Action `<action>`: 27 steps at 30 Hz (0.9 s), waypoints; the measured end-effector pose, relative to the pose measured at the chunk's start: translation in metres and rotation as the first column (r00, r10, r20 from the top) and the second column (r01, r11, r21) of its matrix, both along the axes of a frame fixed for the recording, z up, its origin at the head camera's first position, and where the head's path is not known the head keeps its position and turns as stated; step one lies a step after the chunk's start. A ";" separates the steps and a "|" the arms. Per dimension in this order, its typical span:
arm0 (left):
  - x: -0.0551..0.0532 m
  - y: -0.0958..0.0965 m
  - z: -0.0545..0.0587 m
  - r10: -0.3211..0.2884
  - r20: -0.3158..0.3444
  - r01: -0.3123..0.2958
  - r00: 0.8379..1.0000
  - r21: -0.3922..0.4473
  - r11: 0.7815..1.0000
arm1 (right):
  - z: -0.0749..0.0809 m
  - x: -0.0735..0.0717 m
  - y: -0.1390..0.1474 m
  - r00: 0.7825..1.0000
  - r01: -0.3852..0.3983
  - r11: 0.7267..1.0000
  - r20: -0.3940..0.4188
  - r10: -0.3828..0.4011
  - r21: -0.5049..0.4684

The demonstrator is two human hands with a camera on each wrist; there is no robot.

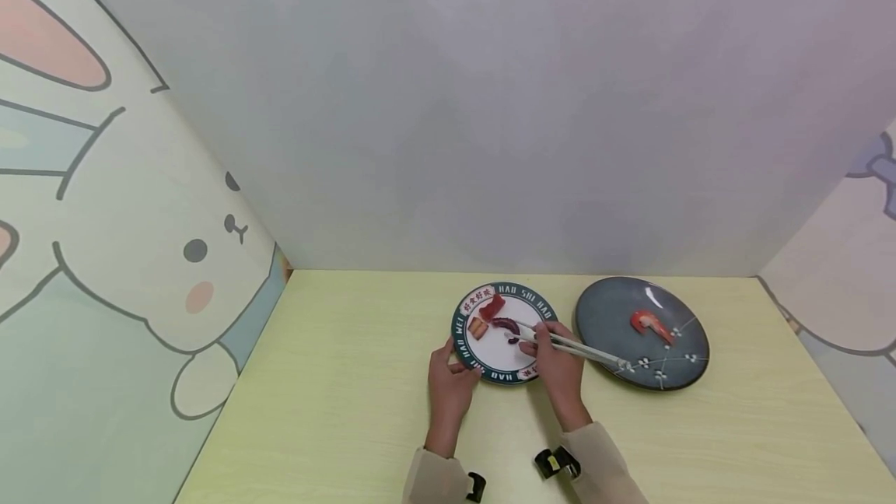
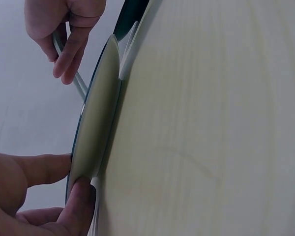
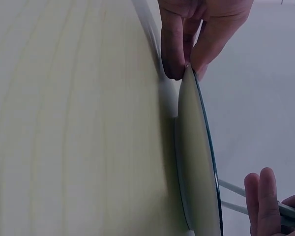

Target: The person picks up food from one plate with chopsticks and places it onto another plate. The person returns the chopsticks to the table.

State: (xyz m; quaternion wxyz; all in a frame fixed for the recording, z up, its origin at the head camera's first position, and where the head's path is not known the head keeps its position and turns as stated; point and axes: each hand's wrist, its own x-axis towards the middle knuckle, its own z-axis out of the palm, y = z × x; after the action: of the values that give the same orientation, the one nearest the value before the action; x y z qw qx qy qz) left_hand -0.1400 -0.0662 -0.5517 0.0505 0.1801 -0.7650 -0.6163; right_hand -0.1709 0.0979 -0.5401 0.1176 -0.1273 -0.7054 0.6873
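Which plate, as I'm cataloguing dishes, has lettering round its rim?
The white plate held by the left hand: its green rim carries lettering; the dark plate shows flowers.

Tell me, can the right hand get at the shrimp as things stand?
Probably yes: the shrimp lies uncovered on the dark plate beside the right hand, no obstacle showing between. The chopsticks it holds point toward the smaller plate, so they'd likely need turning.

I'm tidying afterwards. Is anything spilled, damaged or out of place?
Nothing stands out. The red piece and orange food lie on the green-rimmed plate, the shrimp on the dark plate; no spill or damage shows. The dark curled piece is at the tips of the chopsticks in the right hand.
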 end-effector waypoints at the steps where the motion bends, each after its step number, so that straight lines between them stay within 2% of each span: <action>1: 0.000 0.000 -0.001 0.000 0.002 0.000 1.000 -0.002 1.000 | 0.001 0.001 0.000 1.000 0.002 1.000 -0.007 -0.002 -0.005; 6: -0.001 0.001 -0.002 0.003 0.013 -0.003 1.000 -0.007 1.000 | 0.003 0.003 -0.001 1.000 0.006 1.000 -0.029 -0.005 0.026; 18: 0.001 0.001 -0.001 0.000 0.011 0.000 1.000 -0.008 1.000 | 0.000 -0.004 0.003 0.999 -0.045 0.998 0.008 0.044 0.053; 23: 0.001 0.001 0.000 -0.001 0.007 0.001 1.000 -0.009 1.000 | -0.002 -0.006 0.002 0.999 -0.038 0.998 0.013 0.037 0.048; 27: 0.001 0.001 0.000 -0.002 0.007 0.002 1.000 -0.009 1.000 | -0.003 -0.007 0.002 1.000 -0.022 0.995 0.016 0.020 0.094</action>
State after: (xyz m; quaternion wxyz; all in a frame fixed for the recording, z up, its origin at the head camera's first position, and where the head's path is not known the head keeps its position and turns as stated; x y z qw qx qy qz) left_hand -0.1394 -0.0650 -0.5517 0.0482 0.1812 -0.7680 -0.6124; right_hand -0.1777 0.0996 -0.5436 0.1110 -0.1194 -0.7392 0.6535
